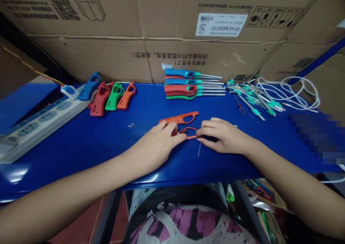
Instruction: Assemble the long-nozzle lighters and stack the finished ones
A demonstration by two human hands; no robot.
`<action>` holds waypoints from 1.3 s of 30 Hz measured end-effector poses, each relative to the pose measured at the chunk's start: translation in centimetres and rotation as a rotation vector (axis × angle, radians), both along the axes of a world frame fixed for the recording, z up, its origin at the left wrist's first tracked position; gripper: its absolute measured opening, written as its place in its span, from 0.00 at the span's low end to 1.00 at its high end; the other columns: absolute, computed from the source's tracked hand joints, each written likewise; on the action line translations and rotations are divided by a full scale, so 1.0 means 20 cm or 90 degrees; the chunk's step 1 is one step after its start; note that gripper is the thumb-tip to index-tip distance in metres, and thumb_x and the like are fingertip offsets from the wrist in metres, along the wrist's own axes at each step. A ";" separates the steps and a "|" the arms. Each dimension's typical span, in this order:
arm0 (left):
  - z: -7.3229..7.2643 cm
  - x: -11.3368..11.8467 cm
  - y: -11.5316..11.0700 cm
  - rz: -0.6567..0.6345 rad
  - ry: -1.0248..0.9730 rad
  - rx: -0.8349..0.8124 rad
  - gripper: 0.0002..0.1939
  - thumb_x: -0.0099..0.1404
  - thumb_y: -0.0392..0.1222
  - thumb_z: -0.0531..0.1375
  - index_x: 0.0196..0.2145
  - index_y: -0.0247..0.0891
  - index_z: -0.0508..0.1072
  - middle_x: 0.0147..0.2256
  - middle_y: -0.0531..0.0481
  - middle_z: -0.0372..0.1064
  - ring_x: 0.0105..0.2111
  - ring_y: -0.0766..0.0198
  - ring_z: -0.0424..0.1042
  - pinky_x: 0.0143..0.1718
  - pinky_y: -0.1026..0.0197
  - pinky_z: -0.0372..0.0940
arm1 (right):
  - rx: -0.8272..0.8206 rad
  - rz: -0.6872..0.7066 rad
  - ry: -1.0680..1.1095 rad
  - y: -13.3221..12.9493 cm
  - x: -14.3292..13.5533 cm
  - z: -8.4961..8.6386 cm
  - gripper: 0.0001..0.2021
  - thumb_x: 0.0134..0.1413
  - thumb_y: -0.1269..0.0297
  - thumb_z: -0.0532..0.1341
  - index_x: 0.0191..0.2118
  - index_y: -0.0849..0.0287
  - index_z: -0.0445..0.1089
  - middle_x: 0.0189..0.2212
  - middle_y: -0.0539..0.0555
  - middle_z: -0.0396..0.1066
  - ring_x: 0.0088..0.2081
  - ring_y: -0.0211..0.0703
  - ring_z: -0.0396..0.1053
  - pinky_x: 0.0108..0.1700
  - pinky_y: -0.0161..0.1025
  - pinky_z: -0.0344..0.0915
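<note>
My left hand [159, 143] is closed around the rear of a red lighter handle half [190, 130], its thumb along the near edge. At the front end of the same piece, my right hand [223, 134] pinches with thumb and fingertips. A thin strand [199, 148] hangs below the right fingertips. Dark parts show inside the handle half, but the fingers cover much of it. Just beyond lies an orange handle half [183, 118] with a trigger loop, partly behind my left fingers. Several small screws [131, 125] lie to the left.
Stacked lighters [180, 89] stand against the cardboard box [107, 49]. Metal lighter tubes [253, 103], a screwdriver [242, 109] and a white cable [304, 93] lie right. Coloured handle shells [115, 98] sit beside a power strip [45, 125] on the blue table [107, 147].
</note>
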State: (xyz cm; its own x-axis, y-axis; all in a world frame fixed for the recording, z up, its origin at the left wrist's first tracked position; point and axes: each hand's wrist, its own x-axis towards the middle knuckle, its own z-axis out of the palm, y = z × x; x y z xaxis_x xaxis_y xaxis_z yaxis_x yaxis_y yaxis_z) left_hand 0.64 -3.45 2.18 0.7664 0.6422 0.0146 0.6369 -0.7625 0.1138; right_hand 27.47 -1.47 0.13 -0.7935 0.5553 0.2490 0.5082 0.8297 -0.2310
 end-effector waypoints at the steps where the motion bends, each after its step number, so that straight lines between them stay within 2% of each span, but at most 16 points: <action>1: 0.00 0.00 0.00 0.000 0.007 0.006 0.22 0.73 0.32 0.49 0.60 0.45 0.69 0.49 0.41 0.64 0.47 0.51 0.63 0.49 0.48 0.67 | 0.008 0.002 -0.002 0.00 0.00 0.00 0.07 0.66 0.65 0.58 0.45 0.56 0.72 0.37 0.53 0.71 0.36 0.40 0.66 0.39 0.38 0.57; 5: 0.01 0.00 -0.01 0.001 0.027 0.018 0.22 0.73 0.32 0.50 0.59 0.46 0.70 0.48 0.41 0.65 0.47 0.50 0.64 0.48 0.48 0.68 | 0.038 0.015 -0.012 0.00 0.00 0.00 0.08 0.66 0.64 0.57 0.42 0.57 0.73 0.36 0.54 0.71 0.34 0.40 0.66 0.38 0.38 0.58; 12: 0.01 0.00 -0.02 0.007 0.022 0.030 0.22 0.72 0.30 0.51 0.58 0.44 0.72 0.47 0.41 0.66 0.47 0.50 0.66 0.47 0.48 0.69 | 0.079 0.025 0.009 -0.01 -0.01 0.01 0.08 0.66 0.64 0.57 0.37 0.58 0.73 0.40 0.55 0.74 0.35 0.40 0.69 0.38 0.39 0.62; 15: 0.02 0.01 -0.03 0.010 0.037 0.026 0.22 0.72 0.31 0.52 0.58 0.44 0.71 0.48 0.40 0.67 0.48 0.49 0.67 0.46 0.47 0.70 | 0.086 0.029 0.014 -0.01 -0.01 0.01 0.07 0.65 0.65 0.58 0.37 0.57 0.72 0.39 0.54 0.75 0.34 0.39 0.69 0.37 0.38 0.62; 18: 0.03 0.01 -0.03 0.019 0.032 0.023 0.21 0.72 0.32 0.52 0.59 0.44 0.70 0.48 0.41 0.68 0.48 0.49 0.68 0.46 0.48 0.70 | 0.065 0.018 0.021 -0.01 0.00 0.00 0.05 0.65 0.65 0.58 0.40 0.57 0.72 0.40 0.54 0.75 0.37 0.40 0.72 0.39 0.38 0.64; 21: 0.02 0.02 -0.02 0.042 -0.020 0.001 0.19 0.73 0.33 0.52 0.58 0.41 0.70 0.48 0.43 0.70 0.50 0.51 0.69 0.50 0.48 0.70 | 0.041 0.008 0.032 0.00 0.00 0.00 0.05 0.65 0.64 0.59 0.42 0.56 0.71 0.40 0.54 0.75 0.39 0.41 0.73 0.40 0.38 0.65; 25: 0.00 0.02 -0.01 0.065 -0.091 -0.014 0.17 0.73 0.35 0.53 0.57 0.35 0.69 0.53 0.41 0.70 0.53 0.51 0.68 0.56 0.47 0.67 | 0.039 0.002 0.024 0.00 0.00 0.00 0.05 0.65 0.64 0.58 0.42 0.56 0.71 0.39 0.54 0.75 0.39 0.41 0.73 0.40 0.38 0.65; 31: -0.02 0.02 0.00 -0.008 -0.059 0.023 0.25 0.73 0.35 0.51 0.66 0.39 0.61 0.51 0.39 0.67 0.49 0.50 0.67 0.50 0.47 0.67 | 0.074 0.017 0.012 -0.01 0.00 0.00 0.07 0.65 0.64 0.58 0.41 0.55 0.73 0.39 0.54 0.75 0.37 0.40 0.73 0.38 0.38 0.65; 39: 0.00 0.00 0.07 -0.090 -0.059 -0.015 0.24 0.72 0.38 0.51 0.65 0.42 0.63 0.47 0.40 0.65 0.46 0.52 0.66 0.49 0.49 0.65 | 0.075 0.024 0.010 0.00 0.00 0.00 0.08 0.66 0.63 0.57 0.41 0.55 0.74 0.40 0.54 0.75 0.37 0.40 0.73 0.37 0.38 0.64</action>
State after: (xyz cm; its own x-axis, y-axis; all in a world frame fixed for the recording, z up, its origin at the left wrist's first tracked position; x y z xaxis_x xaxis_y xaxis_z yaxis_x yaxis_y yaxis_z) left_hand 0.70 -2.13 2.17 0.8449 0.5294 0.0761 0.5097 -0.8401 0.1856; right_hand 27.53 -1.57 0.06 -0.8089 0.4913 0.3231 0.4729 0.8701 -0.1390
